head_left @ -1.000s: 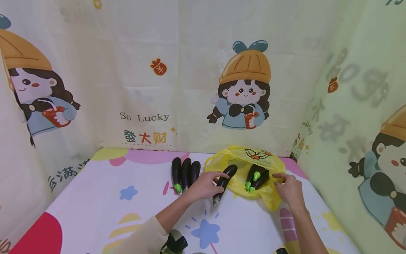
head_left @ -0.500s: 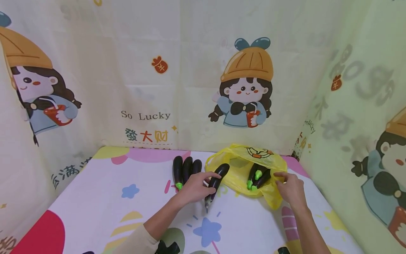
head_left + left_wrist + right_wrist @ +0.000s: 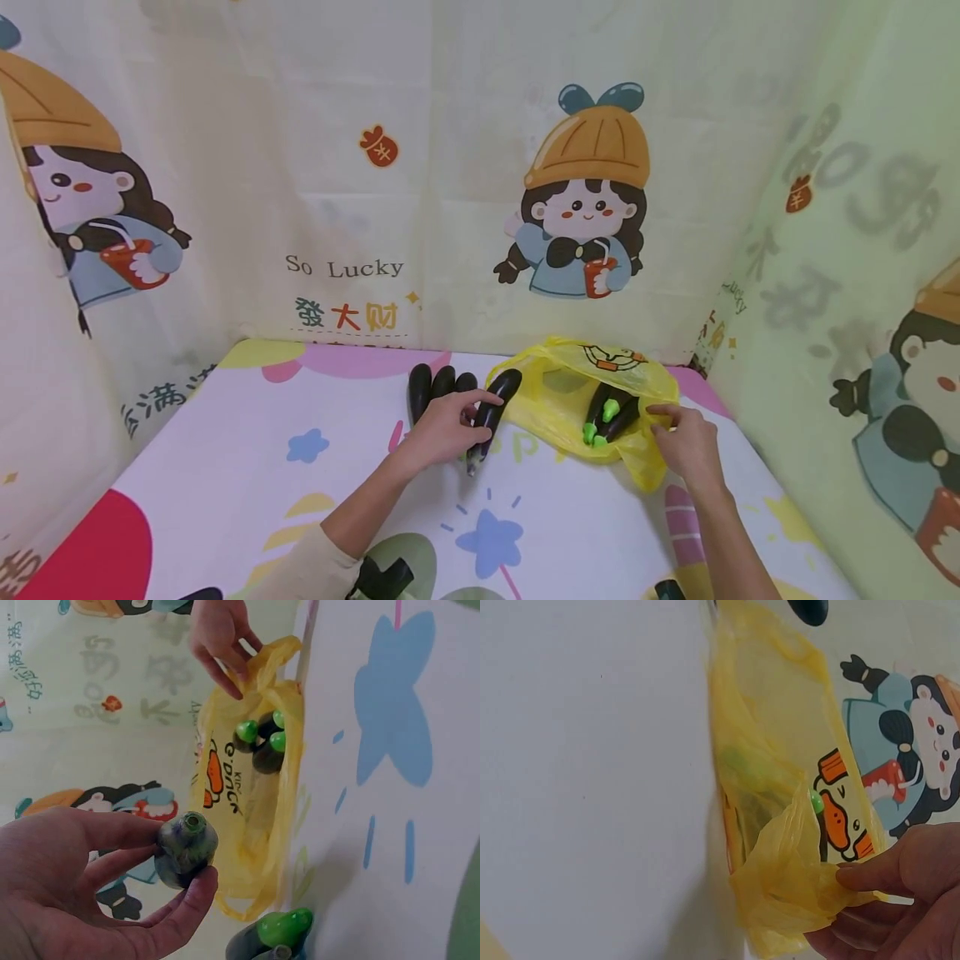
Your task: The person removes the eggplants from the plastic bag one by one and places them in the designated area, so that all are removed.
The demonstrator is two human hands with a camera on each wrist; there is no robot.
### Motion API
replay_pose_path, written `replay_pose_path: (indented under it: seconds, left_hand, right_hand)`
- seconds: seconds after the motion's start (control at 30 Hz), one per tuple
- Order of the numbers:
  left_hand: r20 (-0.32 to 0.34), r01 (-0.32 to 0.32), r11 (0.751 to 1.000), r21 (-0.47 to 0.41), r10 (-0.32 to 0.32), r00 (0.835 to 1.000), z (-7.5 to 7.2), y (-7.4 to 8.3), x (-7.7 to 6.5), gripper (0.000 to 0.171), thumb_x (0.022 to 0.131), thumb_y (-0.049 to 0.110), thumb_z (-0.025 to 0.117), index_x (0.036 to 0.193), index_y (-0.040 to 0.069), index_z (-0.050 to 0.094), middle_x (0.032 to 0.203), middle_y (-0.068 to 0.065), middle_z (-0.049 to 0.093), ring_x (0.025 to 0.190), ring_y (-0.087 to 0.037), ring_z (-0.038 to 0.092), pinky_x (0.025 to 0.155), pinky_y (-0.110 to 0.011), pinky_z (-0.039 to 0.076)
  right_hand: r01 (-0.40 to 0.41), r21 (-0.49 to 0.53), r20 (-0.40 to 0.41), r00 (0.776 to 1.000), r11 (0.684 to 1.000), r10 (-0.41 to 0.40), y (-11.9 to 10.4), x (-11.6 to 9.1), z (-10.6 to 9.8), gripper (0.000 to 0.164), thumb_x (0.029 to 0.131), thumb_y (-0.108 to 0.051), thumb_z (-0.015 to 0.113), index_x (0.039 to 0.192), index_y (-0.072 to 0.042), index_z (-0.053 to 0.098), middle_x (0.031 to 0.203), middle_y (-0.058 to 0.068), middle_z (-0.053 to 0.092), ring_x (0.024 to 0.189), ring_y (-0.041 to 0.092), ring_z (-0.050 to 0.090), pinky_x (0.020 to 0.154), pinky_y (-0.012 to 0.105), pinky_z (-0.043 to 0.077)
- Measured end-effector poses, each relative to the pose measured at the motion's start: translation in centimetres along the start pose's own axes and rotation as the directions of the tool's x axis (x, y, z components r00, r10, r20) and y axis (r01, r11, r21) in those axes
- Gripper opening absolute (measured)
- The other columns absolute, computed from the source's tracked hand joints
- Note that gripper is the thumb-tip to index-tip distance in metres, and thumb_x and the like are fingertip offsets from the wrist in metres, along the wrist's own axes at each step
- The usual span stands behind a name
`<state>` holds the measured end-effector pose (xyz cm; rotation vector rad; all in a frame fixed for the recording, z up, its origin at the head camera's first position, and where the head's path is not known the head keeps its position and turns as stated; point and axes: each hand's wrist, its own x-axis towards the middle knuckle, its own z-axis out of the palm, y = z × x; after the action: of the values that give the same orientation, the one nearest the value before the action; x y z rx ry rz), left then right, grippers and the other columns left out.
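My left hand [image 3: 438,432] pinches a dark purple eggplant [image 3: 495,408] between thumb and fingers, tilted above the table. In the left wrist view its stem end [image 3: 184,855] points toward the camera. Beside that hand, at the back of the table, several eggplants [image 3: 420,392] lie in a row, partly hidden by the hand. A yellow plastic bag [image 3: 532,421] lies on its side with its mouth open toward me. Inside it are eggplants [image 3: 621,423] with green stem ends. My right hand [image 3: 686,442] holds the right edge of the bag's mouth, pinching crumpled plastic [image 3: 802,877].
The table [image 3: 360,500] wears a white cloth with colourful prints. Printed fabric walls [image 3: 465,208] stand at the back and sides. Dark objects, including a small one [image 3: 669,590], show at the near edge, too cut off to identify.
My left hand has moved left with the eggplant, away from the bag's mouth and toward the row of eggplants. The right hand stays at the bag.
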<state>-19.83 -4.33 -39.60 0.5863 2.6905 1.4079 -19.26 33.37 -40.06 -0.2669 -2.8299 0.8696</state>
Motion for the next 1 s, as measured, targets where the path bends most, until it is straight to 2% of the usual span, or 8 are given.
replay_pose_path:
  seconds: [0.27, 0.33, 0.43, 0.57, 0.67, 0.83, 0.9, 1.0]
  left_hand:
    - [-0.053, 0.075, 0.997, 0.005, -0.075, 0.996, -1.2, -0.8, 0.1, 0.038, 0.091, 0.016, 0.077, 0.126, 0.03, 0.073, 0.113, -0.012, 0.07, 0.101, -0.023, 0.062, 0.072, -0.033, 0.054]
    - [-0.059, 0.088, 0.996, -0.004, -0.088, 0.994, -1.6, -1.0, 0.1, 0.038, 0.091, 0.015, 0.077, 0.126, 0.03, 0.073, 0.111, -0.011, 0.07, 0.099, -0.023, 0.062, 0.07, -0.032, 0.054]
    - [-0.069, 0.11, 0.994, -0.024, -0.112, 0.991, -2.1, -1.3, 0.3, 0.039, 0.091, 0.015, 0.076, 0.127, 0.03, 0.072, 0.108, -0.011, 0.07, 0.092, -0.023, 0.064, 0.06, -0.033, 0.052]
    - [-0.083, 0.138, 0.99, -0.039, -0.141, 0.987, -2.6, -1.7, 0.4, 0.04, 0.091, 0.015, 0.076, 0.128, 0.03, 0.072, 0.108, -0.01, 0.07, 0.092, -0.023, 0.066, 0.06, -0.033, 0.051]
    - [-0.094, 0.155, 0.987, -0.038, -0.158, 0.983, -2.9, -2.1, 0.4, 0.04, 0.091, 0.015, 0.076, 0.128, 0.029, 0.072, 0.109, -0.012, 0.07, 0.094, -0.024, 0.066, 0.065, -0.033, 0.054]
    - [-0.122, 0.19, 0.98, -0.054, -0.195, 0.973, -3.6, -2.7, 0.4, 0.04, 0.091, 0.015, 0.075, 0.128, 0.028, 0.071, 0.112, -0.015, 0.068, 0.091, -0.025, 0.066, 0.057, -0.042, 0.057]
    - [-0.127, 0.209, 0.976, -0.066, -0.216, 0.968, -3.8, -2.9, 0.4, 0.04, 0.091, 0.015, 0.075, 0.128, 0.028, 0.071, 0.114, -0.016, 0.068, 0.084, -0.026, 0.069, 0.054, -0.045, 0.057]
    - [-0.135, 0.22, 0.973, -0.065, -0.227, 0.964, -4.2, -3.2, 0.4, 0.04, 0.091, 0.015, 0.075, 0.128, 0.028, 0.07, 0.114, -0.016, 0.068, 0.079, -0.025, 0.069, 0.055, -0.041, 0.056]
  right_hand:
    - [0.028, -0.017, -0.026, 0.999, 0.999, -0.029, 0.1, 0.0, 0.2, 0.034, 0.096, -0.01, 0.062, 0.127, 0.001, 0.071, 0.125, 0.034, 0.066, 0.091, 0.037, 0.059, 0.062, 0.032, 0.044]
    - [0.032, -0.018, -0.032, 0.999, 0.999, -0.032, 0.1, 0.0, 0.3, 0.034, 0.096, -0.01, 0.062, 0.126, 0.001, 0.071, 0.126, 0.034, 0.066, 0.09, 0.037, 0.059, 0.062, 0.033, 0.044]
    - [0.031, -0.02, -0.035, 0.999, 0.999, -0.032, 0.0, 0.0, 0.2, 0.033, 0.096, -0.01, 0.062, 0.126, 0.0, 0.072, 0.127, 0.034, 0.066, 0.092, 0.038, 0.059, 0.063, 0.033, 0.044]
    - [0.031, -0.024, -0.032, 0.999, 0.999, -0.031, 0.0, 0.0, 0.2, 0.034, 0.096, -0.01, 0.061, 0.126, 0.001, 0.072, 0.128, 0.034, 0.066, 0.091, 0.037, 0.057, 0.062, 0.033, 0.043]
    - [0.029, -0.023, -0.024, 0.999, 0.999, -0.029, 0.1, 0.0, 0.3, 0.034, 0.096, -0.01, 0.061, 0.127, 0.001, 0.071, 0.128, 0.035, 0.065, 0.089, 0.037, 0.056, 0.061, 0.033, 0.042]
    - [0.035, -0.018, -0.03, 0.999, 0.999, -0.036, 0.1, 0.0, 0.4, 0.034, 0.096, -0.01, 0.061, 0.127, 0.0, 0.071, 0.127, 0.035, 0.065, 0.088, 0.036, 0.056, 0.061, 0.033, 0.042]
    - [0.041, -0.02, -0.034, 0.999, 0.999, -0.042, 0.0, 0.0, 0.4, 0.034, 0.096, -0.01, 0.061, 0.126, 0.0, 0.072, 0.126, 0.035, 0.066, 0.088, 0.036, 0.056, 0.061, 0.033, 0.042]
    - [0.044, -0.019, -0.029, 0.999, 0.999, -0.044, -0.1, 0.0, 0.3, 0.034, 0.096, -0.01, 0.061, 0.126, 0.001, 0.071, 0.126, 0.035, 0.066, 0.088, 0.036, 0.055, 0.061, 0.034, 0.042]
